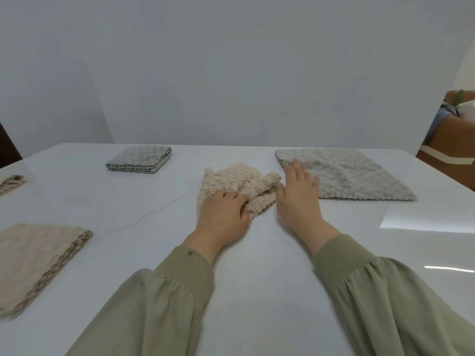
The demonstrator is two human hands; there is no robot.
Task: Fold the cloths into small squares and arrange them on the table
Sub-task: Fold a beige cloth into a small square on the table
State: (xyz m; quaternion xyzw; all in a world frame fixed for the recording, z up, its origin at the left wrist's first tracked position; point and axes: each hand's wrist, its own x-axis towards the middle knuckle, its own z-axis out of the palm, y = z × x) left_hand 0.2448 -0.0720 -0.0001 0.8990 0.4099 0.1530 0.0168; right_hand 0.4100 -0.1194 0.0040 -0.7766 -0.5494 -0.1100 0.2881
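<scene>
Gripping the cream cloth (239,181) at its near edge, the left hand (223,214) has its fingers bent down into the bunched fabric, with the thumb against the same fold, so the pile puckers under the knuckles. That cloth lies crumpled and unfolded on the white table (257,291), about mid-width and towards the far side. Just to its right, the right hand (298,199) is spread palm down with straight, parted fingers and holds nothing. Its thumb lies beside the cream cloth's right-hand tip, and its fingertips reach over the near left corner of the grey cloth (359,176). The hand is slightly blurred, so I cannot tell whether the palm rests on the table or is just above it. The grey cloth lies flat and fully open, close beside the cream cloth on its right. To the left of the cream cloth and a little farther back sits a grey square (138,160), folded in several layers. Well to the left and nearer the person lies a folded beige cloth (38,260). Another beige piece (10,183) shows at the table's left edge, cut off by the frame. Both sleeves (385,304) are olive green. Far to the right of the cream cloth, beyond the table, stands a brown box (452,150).
</scene>
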